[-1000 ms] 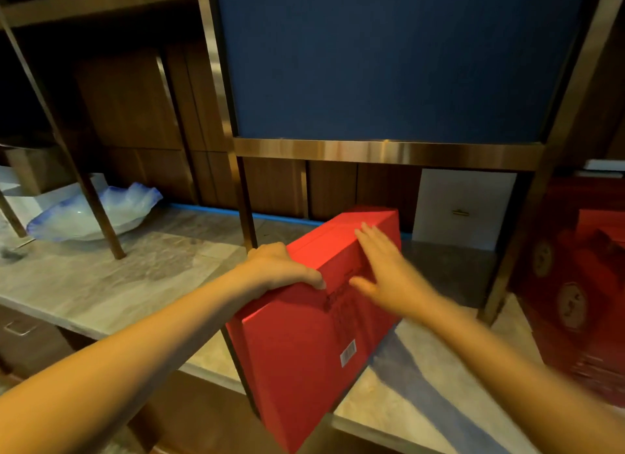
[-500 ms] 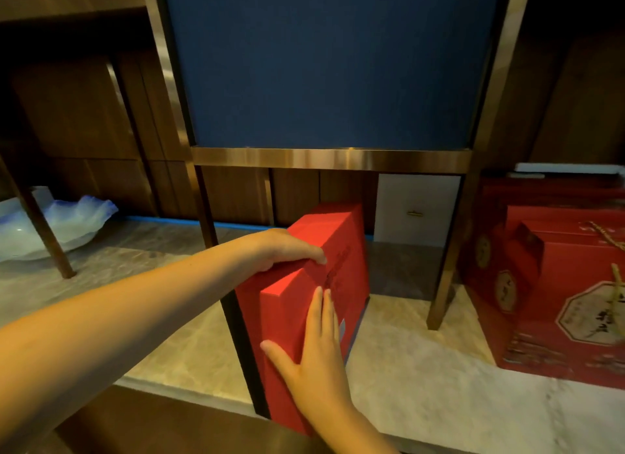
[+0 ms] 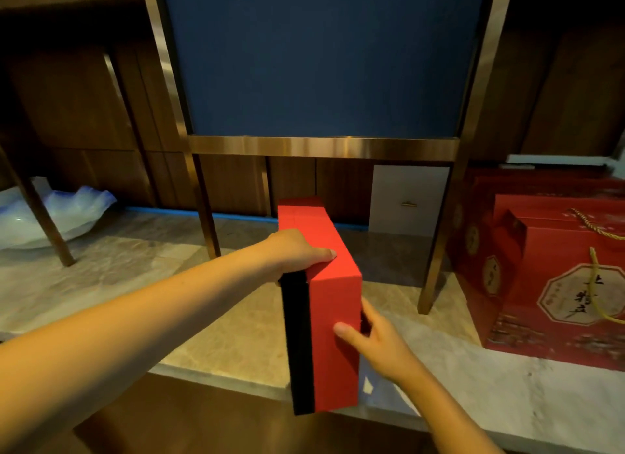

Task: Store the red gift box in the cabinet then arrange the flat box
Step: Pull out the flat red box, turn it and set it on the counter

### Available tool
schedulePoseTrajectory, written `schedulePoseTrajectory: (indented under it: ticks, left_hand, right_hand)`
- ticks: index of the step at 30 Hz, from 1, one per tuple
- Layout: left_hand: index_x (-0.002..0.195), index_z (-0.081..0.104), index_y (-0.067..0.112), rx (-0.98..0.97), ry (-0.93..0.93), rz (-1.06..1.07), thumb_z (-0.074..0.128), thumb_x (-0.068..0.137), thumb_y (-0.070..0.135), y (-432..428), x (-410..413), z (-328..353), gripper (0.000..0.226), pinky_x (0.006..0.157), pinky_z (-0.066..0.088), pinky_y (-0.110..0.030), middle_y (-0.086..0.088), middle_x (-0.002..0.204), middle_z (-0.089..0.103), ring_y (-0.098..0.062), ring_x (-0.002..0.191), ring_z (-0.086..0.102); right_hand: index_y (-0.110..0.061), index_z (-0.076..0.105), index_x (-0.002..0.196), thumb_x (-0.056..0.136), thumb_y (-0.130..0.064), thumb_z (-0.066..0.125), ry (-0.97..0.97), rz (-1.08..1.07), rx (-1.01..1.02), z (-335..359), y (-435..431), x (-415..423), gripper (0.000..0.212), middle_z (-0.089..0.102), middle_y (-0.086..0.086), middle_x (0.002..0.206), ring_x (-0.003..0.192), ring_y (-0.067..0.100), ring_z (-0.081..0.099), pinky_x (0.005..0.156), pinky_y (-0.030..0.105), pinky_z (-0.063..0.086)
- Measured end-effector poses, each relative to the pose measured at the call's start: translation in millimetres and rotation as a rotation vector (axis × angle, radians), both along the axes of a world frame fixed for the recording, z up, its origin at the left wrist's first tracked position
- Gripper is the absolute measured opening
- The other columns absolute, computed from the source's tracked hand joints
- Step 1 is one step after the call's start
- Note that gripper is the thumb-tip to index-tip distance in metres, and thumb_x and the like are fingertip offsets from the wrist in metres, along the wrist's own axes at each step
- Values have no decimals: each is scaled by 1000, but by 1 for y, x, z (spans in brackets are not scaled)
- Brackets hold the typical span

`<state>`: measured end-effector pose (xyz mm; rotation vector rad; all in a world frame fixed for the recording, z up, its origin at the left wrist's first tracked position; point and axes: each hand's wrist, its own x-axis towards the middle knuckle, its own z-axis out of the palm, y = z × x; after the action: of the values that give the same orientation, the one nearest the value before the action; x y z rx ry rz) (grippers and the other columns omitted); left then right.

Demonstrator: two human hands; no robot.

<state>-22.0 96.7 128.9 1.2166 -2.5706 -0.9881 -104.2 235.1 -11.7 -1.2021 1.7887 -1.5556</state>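
A flat red box with a black side stands on edge on the marble shelf, its near end sticking out over the shelf's front edge and its far end pointing into the opening under the blue panel. My left hand grips its top edge from the left. My right hand holds its near right side, thumb on the red end face and fingers behind it. A big red gift box with a gold cord handle stands at the right on the shelf.
A brass frame with a blue panel stands over the shelf on thin legs. A white box sits at the back under it. A blue-rimmed glass bowl lies at the left.
The flat box has turned from a slant to point straight back and stand upright. My right hand slid from its broad face to its near right side. The view shifted right.
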Motion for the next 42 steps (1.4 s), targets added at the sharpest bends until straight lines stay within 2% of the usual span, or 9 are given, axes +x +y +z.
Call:
schedulePoseTrajectory:
  ticks: [9, 17, 21, 24, 26, 29, 35, 39, 42]
  left_hand:
    - [128, 47, 2, 149, 169, 57, 68, 81, 31, 30, -11, -32, 59, 98, 47, -45, -21, 135, 48, -37, 118, 53]
    - [129, 46, 2, 143, 192, 63, 65, 84, 23, 33, -13, -38, 53, 101, 45, -43, -18, 135, 43, -36, 119, 52]
    - [125, 50, 4, 260, 273, 75, 53, 86, 14, 22, -7, -40, 40, 97, 48, -44, -18, 130, 52, -36, 114, 56]
    - [118, 55, 6, 458, 429, 90, 45, 88, 7, 12, 0, -41, 33, 78, 48, -37, -15, 117, 62, -30, 100, 60]
    - [110, 59, 9, 584, 501, 92, 44, 89, 6, 3, 4, -42, 26, 64, 49, -31, -11, 100, 63, -22, 84, 58]
    - [121, 57, 11, 676, 514, 114, 51, 92, 23, -24, 7, -49, 32, 54, 57, -33, -3, 98, 59, -22, 101, 57]
    - [153, -3, 23, 581, 460, 175, 53, 78, 65, -108, -2, -87, 103, 108, 31, -46, 0, 159, 24, -25, 143, 29]
    - [152, 5, 29, 468, 496, 34, 61, 70, 66, -151, -2, -102, 106, 101, 35, -29, 5, 150, 35, -15, 132, 43]
    - [132, 38, 35, 454, 500, -139, 63, 77, 50, -174, 2, -112, 62, 97, 48, -30, 16, 121, 59, -5, 109, 60]
  right_hand:
    - [-28, 49, 127, 86, -17, 64, -8, -31, 88, 2, 32, -24, 46, 67, -21, 112, 104, -9, 62, 83, 16, 53]
    - [-43, 6, 143, 65, -48, 75, 130, -445, -31, 24, 4, 38, 104, 17, -35, 115, 102, -22, 32, 74, 2, 39]
    - [-35, 5, 146, 60, -51, 78, 304, -560, 18, 24, -9, 58, 114, 11, -20, 135, 130, 11, 25, 104, 34, 41]
    - [-37, 4, 145, 55, -60, 72, 358, -630, 71, 22, -12, 60, 115, 8, -12, 142, 134, 21, 25, 103, 45, 42]
    - [-39, 8, 142, 53, -64, 69, 384, -681, 36, 19, -15, 62, 110, 13, -14, 136, 130, 20, 29, 99, 41, 46]
    - [-38, 23, 135, 52, -60, 70, 327, -718, -48, 14, -18, 58, 97, 17, -21, 114, 118, 13, 32, 91, 28, 40]
    - [-46, 38, 113, 54, -35, 84, 257, -622, -175, 19, 3, 20, 75, 33, -7, 122, 108, -16, 37, 85, -3, 31]
    - [-51, 46, 105, 58, -28, 76, 98, -504, -302, 36, 20, -10, 60, 48, 8, 125, 115, 18, 55, 92, 38, 50]
    - [-44, 55, 105, 60, -25, 73, -55, -427, -352, 43, 31, -31, 52, 61, 4, 113, 99, 18, 66, 76, 32, 58]
